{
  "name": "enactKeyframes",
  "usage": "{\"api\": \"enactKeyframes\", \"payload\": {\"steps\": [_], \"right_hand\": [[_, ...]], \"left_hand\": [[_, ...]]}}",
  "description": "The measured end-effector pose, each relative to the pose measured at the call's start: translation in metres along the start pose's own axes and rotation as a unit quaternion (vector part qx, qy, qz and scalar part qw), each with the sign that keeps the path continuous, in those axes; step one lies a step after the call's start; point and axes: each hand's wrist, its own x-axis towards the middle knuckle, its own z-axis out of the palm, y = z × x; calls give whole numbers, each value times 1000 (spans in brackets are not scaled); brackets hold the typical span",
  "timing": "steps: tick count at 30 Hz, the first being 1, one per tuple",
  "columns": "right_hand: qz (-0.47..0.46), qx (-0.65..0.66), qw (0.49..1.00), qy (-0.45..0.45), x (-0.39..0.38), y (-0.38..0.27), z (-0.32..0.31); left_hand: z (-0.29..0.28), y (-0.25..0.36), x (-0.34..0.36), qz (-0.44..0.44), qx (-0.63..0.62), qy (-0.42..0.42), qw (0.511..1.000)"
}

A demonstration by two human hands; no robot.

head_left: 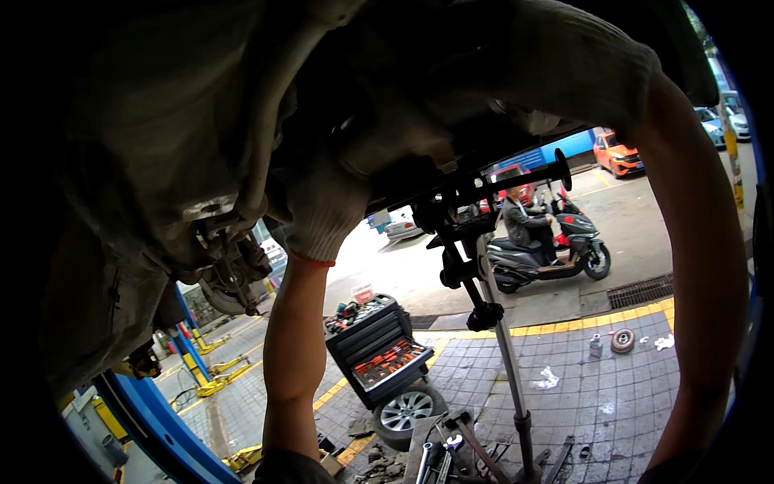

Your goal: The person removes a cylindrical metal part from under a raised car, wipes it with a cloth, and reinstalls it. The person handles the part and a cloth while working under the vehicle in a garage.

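Observation:
Both arms are raised to the dark underside of a vehicle [185, 121]. My left hand [326, 210], in a pale knit glove with an orange cuff edge, reaches up against the underbody near a curved pipe [266, 121]. Its fingers are lost in shadow. Higher up on the right, my gloved right hand [576, 68] bends inward over dark parts below the vehicle. Shadow hides those fingers too, so what either hand grips cannot be made out. Between my arms stands a metal pole support [506, 355] with a black bracketed head [461, 242] just under the vehicle.
A black tool chest [379, 355] with an open drawer stands beyond, near a wheel [409, 411]. Loose tools [451, 460] lie at the pole's foot. Blue lift posts [153, 427] rise at left. Outside, a person [524, 222] sits on a scooter [548, 254].

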Motion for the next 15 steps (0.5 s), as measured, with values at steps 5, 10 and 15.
{"api": "enactKeyframes", "payload": {"steps": [5,10,15], "right_hand": [[73,-80,990,-88,22,-18,-6],[159,-107,972,-139,46,-15,-8],[87,-38,971,-219,63,12,-11]], "left_hand": [[-3,5,3,-3,-11,49,999],[-6,9,1,-19,-17,17,1000],[2,5,-3,62,135,26,989]]}}
